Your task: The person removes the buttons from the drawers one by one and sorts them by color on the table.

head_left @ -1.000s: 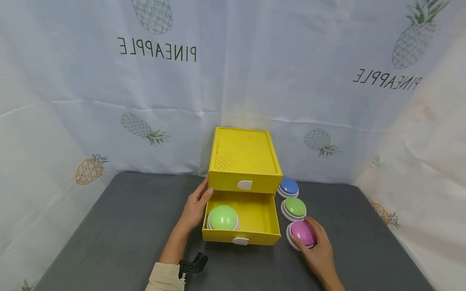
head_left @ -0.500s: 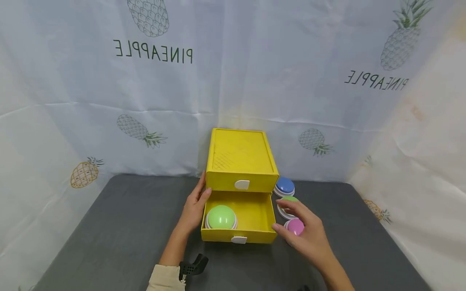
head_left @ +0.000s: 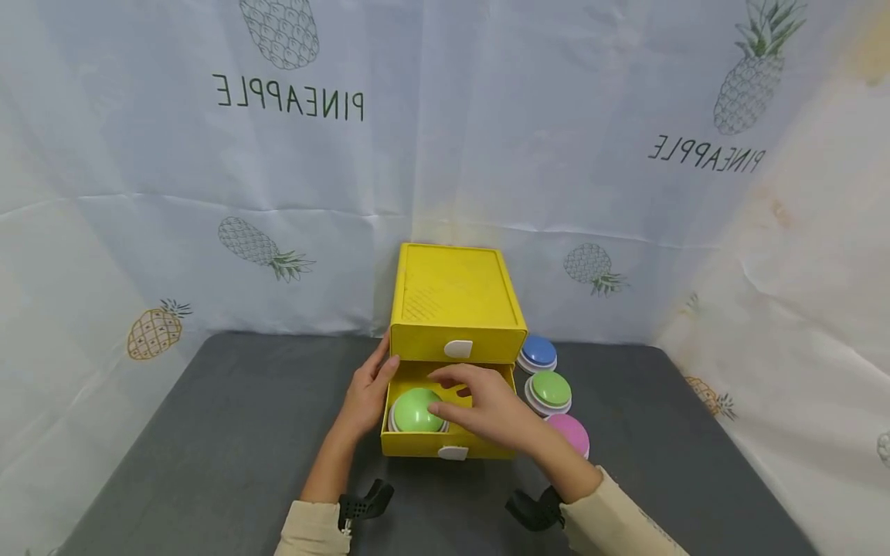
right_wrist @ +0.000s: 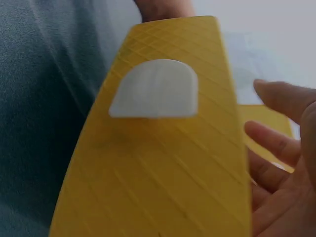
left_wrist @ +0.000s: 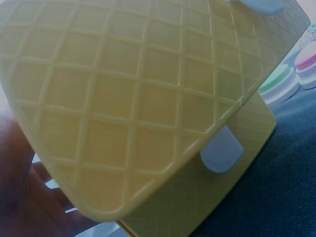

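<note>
Nearest you, beige sleeves (head_left: 313,529) cover your forearms, and a black wrist-worn bracket (head_left: 367,500) sits on each wrist above the dark grey tabletop (head_left: 222,448). Beyond them, the lower yellow drawer (head_left: 410,445) is pulled out, its rounded white tab (head_left: 453,453) facing you. A light-green domed button with a white base (head_left: 415,410) lies in its left front corner. Your right hand (head_left: 487,405) is over the drawer, thumb and fingers parted and holding nothing; you cannot tell whether the thumb touches the dome. Your left hand (head_left: 363,398) lies along the left side of the yellow box-shaped cabinet (head_left: 455,286), fingers extended and relaxed, not clenched. To the right, running away from you, are a pink domed button (head_left: 572,432), a green one (head_left: 552,388) and a blue one (head_left: 538,350). Behind everything hangs a pale pineapple-print curtain (head_left: 445,131).
</note>
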{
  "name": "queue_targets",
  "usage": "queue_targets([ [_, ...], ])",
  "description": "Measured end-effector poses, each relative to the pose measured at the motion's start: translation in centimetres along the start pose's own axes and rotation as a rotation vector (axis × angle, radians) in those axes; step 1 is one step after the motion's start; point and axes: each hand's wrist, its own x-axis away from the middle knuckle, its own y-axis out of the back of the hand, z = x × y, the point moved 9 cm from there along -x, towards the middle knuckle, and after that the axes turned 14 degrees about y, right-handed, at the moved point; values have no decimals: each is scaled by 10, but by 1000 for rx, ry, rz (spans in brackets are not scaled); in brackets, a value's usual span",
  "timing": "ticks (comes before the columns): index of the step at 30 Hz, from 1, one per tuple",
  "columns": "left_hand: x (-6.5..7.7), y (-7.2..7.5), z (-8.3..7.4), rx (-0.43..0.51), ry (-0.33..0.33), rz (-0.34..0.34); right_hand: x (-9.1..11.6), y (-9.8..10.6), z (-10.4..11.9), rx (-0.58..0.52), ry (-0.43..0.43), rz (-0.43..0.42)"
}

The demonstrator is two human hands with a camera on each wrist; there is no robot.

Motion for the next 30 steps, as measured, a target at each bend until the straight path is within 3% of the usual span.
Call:
queue_targets([
  [7, -1, 0, 2, 12, -3, 16, -22, -25, -14, 72, -46, 137],
  [12, 0, 1, 1, 17, -12, 20, -27, -36, -17, 135, -63, 213],
  [23, 0, 3, 2, 35, -5, 20, -23, -33, -16, 22, -71, 143],
  [30, 1, 1, 2, 32, 18, 34, -20, -22, -11, -22, -80, 33],
])
